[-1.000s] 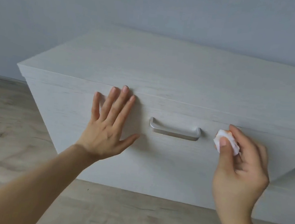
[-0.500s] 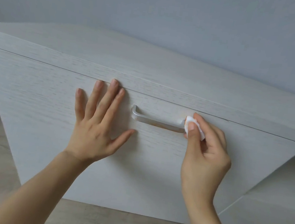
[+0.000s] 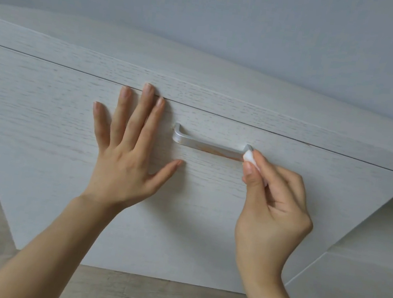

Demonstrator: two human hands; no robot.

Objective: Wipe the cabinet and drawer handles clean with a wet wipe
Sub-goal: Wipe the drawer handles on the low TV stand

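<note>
Now the right hand (image 3: 274, 203) pinches a soft, light wipe (image 3: 249, 157) at the handle's (image 3: 209, 146) right end; the left hand (image 3: 128, 155), fingers spread, presses the drawer (image 3: 65, 157). Pinching it folded probably keeps it firm.

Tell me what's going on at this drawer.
A person is wiping the drawer's metal handle. The right hand pinches a small white wipe against the handle's right end. The left hand lies flat, fingers spread, on the drawer front just left of the handle, not touching it.
</note>
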